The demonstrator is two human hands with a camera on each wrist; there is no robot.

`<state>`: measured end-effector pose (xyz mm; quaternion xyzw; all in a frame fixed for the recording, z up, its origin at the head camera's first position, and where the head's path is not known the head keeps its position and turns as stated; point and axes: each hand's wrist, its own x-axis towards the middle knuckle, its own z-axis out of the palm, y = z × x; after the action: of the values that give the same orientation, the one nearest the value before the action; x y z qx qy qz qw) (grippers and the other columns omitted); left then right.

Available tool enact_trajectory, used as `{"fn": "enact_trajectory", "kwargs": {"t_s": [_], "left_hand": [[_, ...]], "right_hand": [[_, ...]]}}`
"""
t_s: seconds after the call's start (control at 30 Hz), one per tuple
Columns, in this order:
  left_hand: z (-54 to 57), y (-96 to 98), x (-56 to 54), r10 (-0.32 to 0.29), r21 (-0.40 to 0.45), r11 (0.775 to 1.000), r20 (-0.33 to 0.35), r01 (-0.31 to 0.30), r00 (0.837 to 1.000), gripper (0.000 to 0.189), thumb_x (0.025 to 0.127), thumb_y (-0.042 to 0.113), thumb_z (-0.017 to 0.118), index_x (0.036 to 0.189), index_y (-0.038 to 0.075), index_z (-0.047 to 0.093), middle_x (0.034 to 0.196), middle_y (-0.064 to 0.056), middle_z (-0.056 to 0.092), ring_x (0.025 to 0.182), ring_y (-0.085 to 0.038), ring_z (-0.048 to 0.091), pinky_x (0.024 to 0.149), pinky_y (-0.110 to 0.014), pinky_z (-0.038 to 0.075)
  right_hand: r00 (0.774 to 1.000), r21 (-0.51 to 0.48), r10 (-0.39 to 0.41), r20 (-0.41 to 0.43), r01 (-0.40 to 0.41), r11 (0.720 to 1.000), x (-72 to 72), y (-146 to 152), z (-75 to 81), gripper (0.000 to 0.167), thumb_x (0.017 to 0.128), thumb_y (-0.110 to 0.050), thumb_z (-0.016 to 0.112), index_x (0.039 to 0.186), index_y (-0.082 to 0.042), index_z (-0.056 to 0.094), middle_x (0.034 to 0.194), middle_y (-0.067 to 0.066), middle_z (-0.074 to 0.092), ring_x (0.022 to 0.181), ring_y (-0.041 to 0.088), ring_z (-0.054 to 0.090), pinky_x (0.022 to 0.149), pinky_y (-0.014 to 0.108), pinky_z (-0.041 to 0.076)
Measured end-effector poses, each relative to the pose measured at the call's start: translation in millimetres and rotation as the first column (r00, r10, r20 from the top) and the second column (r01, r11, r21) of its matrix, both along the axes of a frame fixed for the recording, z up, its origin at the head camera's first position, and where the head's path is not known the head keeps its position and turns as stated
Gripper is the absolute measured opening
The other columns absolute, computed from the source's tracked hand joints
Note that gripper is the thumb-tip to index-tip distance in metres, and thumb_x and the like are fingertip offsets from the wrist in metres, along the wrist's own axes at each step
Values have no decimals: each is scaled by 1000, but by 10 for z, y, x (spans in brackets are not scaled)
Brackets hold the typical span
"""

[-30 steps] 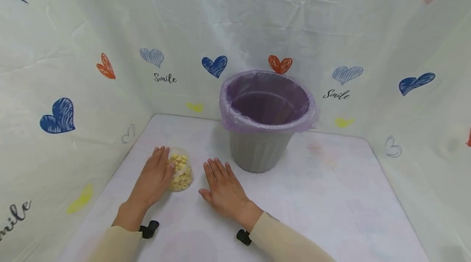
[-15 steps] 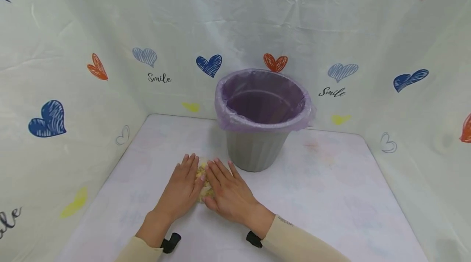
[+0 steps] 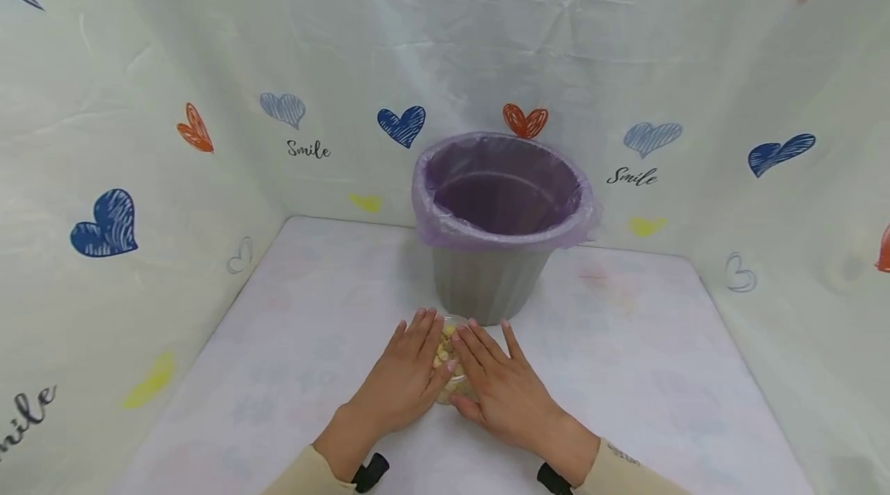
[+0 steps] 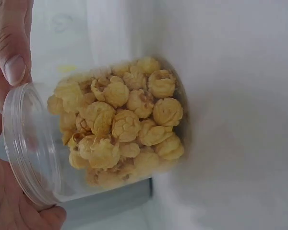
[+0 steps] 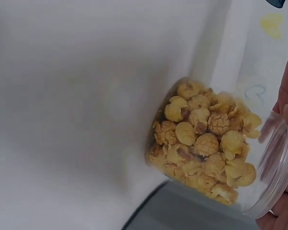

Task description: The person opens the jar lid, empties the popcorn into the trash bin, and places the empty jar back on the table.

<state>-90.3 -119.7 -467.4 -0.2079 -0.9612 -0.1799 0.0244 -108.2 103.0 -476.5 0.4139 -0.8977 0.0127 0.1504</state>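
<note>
- Jar, clear and ribbed at the rim (image 4: pixel 25 167), packed with caramel-coloured popcorn (image 4: pixel 125 124); it stands upright on the white table (image 3: pixel 626 387), between the hands, just in front of the grey waste bin (image 3: pixel 487 286).
- Left hand (image 3: pixel 399 383): fingers extended and close together, laid against the jar's left side.
- Right hand (image 3: pixel 511 391): fingers extended, little finger spread, laid against the opposite side; neither hand wraps the jar.
- Weight: probably light, since popcorn is airy.
- Wall: appears to be thin plastic; likely stiff at the rim, more yielding lower down.
- Surface: smooth and glossy, so flat fingers may slip; apply even pressure from both sides.
- Contents: likely brittle; avoid hard squeezing or shaking.
- Grip point: just below the rim, both sides. Whether a lid closes the top cannot be told.
</note>
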Motion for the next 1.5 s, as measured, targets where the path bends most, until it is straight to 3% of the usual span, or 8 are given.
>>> {"fn": "enact_trajectory", "kwargs": {"t_s": [0.2,0.4,0.63,0.97,1.23,1.5], "left_hand": [[11,309,-20,-66,-18,998,15,67,998,81,112,58,28,164,-5,27,173,-22,21,163,-36,15,129,-60,21],[54,500,-51,-120,-44,992,29,121,992,80,112,58,31,165,-2,26,174,-21,19,163,-34,15,129,-58,21],[33,559,-97,-161,-70,984,23,163,987,86,110,64,31,166,0,22,176,-18,15,164,-31,13,130,-56,20],[3,611,-104,-193,-30,981,-28,192,981,91,108,64,39,167,0,16,176,-18,13,164,-31,14,130,-56,22],[-59,611,-94,-156,28,987,-17,157,988,99,104,62,54,167,-3,14,175,-19,19,163,-32,19,129,-57,24],[-167,632,-136,-132,8,991,24,131,991,103,97,65,62,166,0,23,174,-20,21,163,-35,19,127,-59,27]], "right_hand": [[1000,-5,-12,-7,12,1000,42,365,10,81,105,-64,47,159,-4,45,166,12,42,157,28,36,123,70,26],[999,-9,-33,-28,33,999,50,623,-10,83,106,-68,40,158,-4,46,166,12,42,157,28,36,122,69,27],[998,-67,-4,-61,0,998,16,792,-105,79,109,-63,39,157,-1,47,165,14,44,155,31,40,121,66,31],[996,-115,13,-84,-23,993,2,919,-159,80,110,-63,29,159,-1,43,166,15,42,155,32,40,125,62,26],[995,-152,17,-95,-32,988,18,1027,-202,78,111,-61,30,158,-1,45,165,15,44,152,33,44,122,62,31],[996,-155,-16,-89,2,988,31,1150,-205,79,111,-62,30,158,0,44,166,14,44,152,32,43,123,60,31]]}}
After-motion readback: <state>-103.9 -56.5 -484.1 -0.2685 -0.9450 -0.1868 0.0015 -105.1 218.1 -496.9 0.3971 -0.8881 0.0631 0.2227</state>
